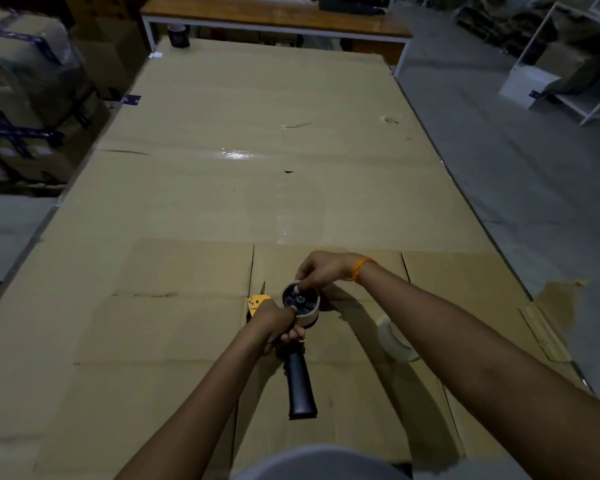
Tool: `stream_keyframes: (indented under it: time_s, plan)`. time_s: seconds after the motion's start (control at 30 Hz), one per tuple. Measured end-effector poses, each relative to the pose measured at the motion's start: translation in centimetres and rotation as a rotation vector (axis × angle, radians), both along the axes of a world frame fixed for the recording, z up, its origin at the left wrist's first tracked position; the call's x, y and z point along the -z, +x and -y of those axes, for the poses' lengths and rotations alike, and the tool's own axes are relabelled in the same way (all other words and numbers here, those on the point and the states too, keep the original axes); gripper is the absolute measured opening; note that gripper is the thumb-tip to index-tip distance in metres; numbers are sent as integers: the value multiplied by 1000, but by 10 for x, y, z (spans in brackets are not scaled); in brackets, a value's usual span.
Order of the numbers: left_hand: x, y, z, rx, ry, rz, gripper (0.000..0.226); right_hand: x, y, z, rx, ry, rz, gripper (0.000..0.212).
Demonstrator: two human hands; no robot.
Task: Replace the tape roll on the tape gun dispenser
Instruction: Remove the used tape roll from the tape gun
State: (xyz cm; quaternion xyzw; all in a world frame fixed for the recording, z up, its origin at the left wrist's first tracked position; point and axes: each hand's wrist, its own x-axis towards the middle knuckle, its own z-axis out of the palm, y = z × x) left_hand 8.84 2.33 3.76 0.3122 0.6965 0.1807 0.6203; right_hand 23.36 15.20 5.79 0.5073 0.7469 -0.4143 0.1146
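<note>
The tape gun dispenser (299,382) lies over the cardboard-covered table, its black handle pointing toward me and its yellow blade guard (257,301) at the far left. My left hand (278,325) grips the gun's frame just above the handle. A pale tape roll (308,316) sits on the gun's black hub. My right hand (321,270) reaches from above and pinches the roll's upper rim at the hub. A second whitish tape roll (394,341) lies on the cardboard to the right, partly hidden by my right forearm.
Flattened cardboard sheets (257,150) cover the long table. A dark cup (179,35) stands at the far left corner. Wrapped boxes (25,98) are stacked on the left. A wooden bench (274,15) stands behind, and white shelving (568,64) is at the right.
</note>
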Motion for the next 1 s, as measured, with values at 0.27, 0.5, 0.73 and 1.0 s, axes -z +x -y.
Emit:
stream_keyframes:
  time_s: [0.27, 0.5, 0.73, 1.0]
  plan:
    - [4, -1, 7, -165, -62, 152, 38, 1, -25, -28, -349, -51, 257, 29]
    - [-7, -3, -2, -387, -324, 655, 43, 4, -25, -33, -356, -183, 269, 32]
    - [-7, 0, -7, -387, -376, 683, 43, 11, -15, -20, -292, -124, 215, 33]
    - [-7, -6, -6, -342, -420, 708, 47, 8, -11, -9, -191, -51, 169, 31]
